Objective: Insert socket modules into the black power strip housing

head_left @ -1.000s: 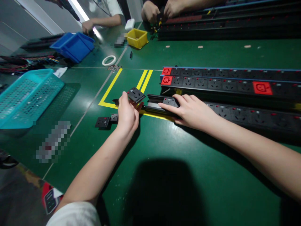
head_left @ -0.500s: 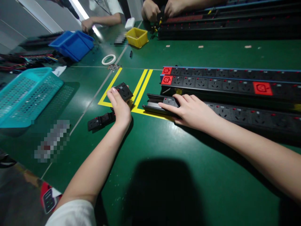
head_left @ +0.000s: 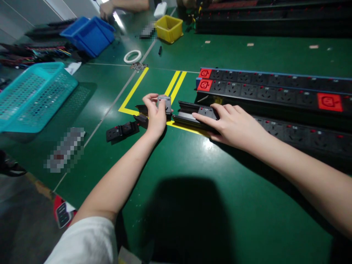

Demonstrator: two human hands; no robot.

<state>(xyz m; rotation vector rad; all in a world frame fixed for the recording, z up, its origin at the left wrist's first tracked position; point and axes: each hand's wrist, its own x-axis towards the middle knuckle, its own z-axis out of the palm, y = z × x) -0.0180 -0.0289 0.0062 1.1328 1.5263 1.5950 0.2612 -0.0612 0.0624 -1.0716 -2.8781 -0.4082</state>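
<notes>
My left hand [head_left: 156,116] is closed on a black socket module [head_left: 164,105], held just off the open end of a black channel rail [head_left: 187,113]. Other joined socket modules [head_left: 122,132] lie on the table left of that hand, under and beside my wrist. My right hand [head_left: 233,123] grips the rail near its open end, its index finger stretched along the near edge. Between the fingers and that end, a seated socket module [head_left: 207,112] shows. More sockets [head_left: 294,132] run along the rail to the right, partly covered by my right forearm.
Two finished-looking power strips [head_left: 264,90] with red outlets lie behind the rail. Yellow tape [head_left: 133,90] marks the green table. A turquoise basket [head_left: 38,95], blue bin [head_left: 88,36], yellow bin [head_left: 169,29] and tape roll [head_left: 132,56] stand around. A co-worker's arm [head_left: 123,5] reaches in at the top.
My left hand has moved right with the socket module, bringing it close to the rail's open end and tilting it up. My right hand keeps its grip on the rail. The camera view has shifted slightly.
</notes>
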